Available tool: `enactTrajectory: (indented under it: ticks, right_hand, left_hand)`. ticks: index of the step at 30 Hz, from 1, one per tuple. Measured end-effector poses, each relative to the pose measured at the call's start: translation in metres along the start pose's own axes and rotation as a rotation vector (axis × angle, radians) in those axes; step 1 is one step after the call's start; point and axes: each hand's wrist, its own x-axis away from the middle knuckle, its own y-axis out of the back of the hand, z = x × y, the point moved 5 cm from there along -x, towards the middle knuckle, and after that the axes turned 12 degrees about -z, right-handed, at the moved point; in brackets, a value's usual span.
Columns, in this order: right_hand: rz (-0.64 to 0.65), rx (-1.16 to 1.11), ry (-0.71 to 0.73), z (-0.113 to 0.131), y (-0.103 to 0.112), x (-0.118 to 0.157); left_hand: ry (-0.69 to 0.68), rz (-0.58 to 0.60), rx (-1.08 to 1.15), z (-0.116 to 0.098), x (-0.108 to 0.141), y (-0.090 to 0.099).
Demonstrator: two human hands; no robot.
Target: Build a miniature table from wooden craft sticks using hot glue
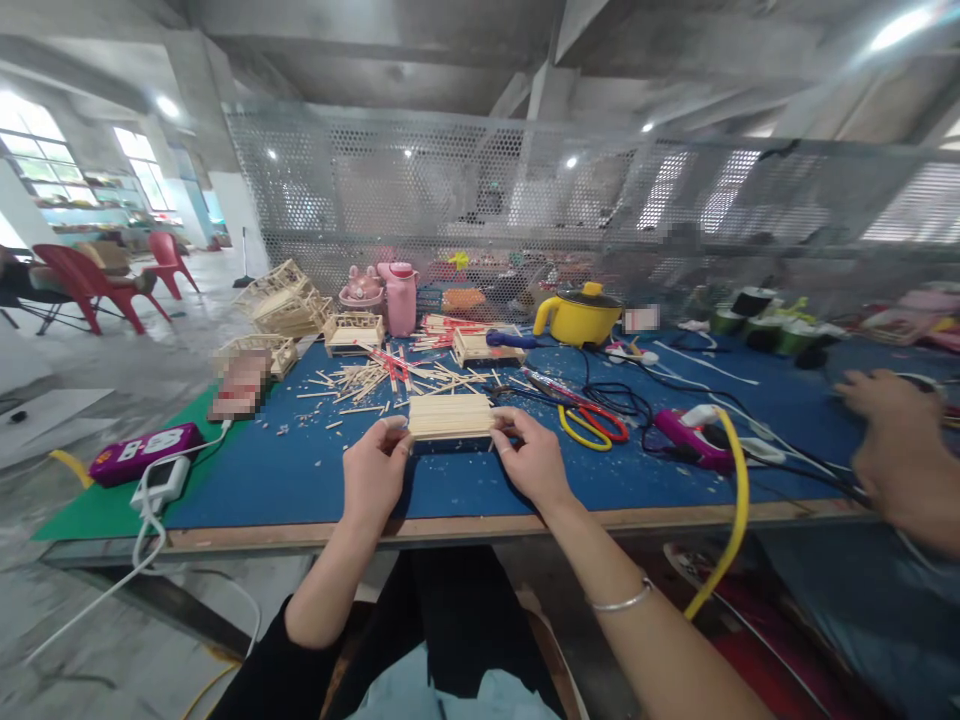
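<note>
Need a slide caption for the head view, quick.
Left hand and right hand hold opposite ends of a wooden-stick panel at a blue tabletop, loose sticks scattered beyond.

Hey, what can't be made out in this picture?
All in the head view:
Underside of the pale rectangular wooden-stick panel: faces away from the camera.
Inside of the round yellow pot: hidden by its dark lid.
Details of the flat pinkish rectangular object: blurred by pixelation.
Body of the co-worker whose bare hand shows: cut off by the right edge.
</note>
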Motion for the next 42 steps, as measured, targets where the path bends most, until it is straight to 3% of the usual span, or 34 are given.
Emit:
enactTrajectory:
  ticks: [12,20,28,42]
  right_hand:
    - [-0.014,-0.028,-0.026,-0.010,-0.002,0.004]
    - [0.094,-0.001,0.024,-0.006,-0.009,0.005]
    - [0.105,0.035,0.056,-0.006,-0.011,0.005]
    - [0.026,0.082,0.074,0.003,-0.001,0.005]
  left_hand:
    - [0.033,0.015,0.058,0.014,-0.004,-0.004]
    - [0.035,0.015,0.030,0.013,-0.004,-0.003]
    - [0.018,0.010,-0.002,0.010,-0.004,-0.001]
    - [0.018,0.001,0.023,0.012,-0.004,-0.003]
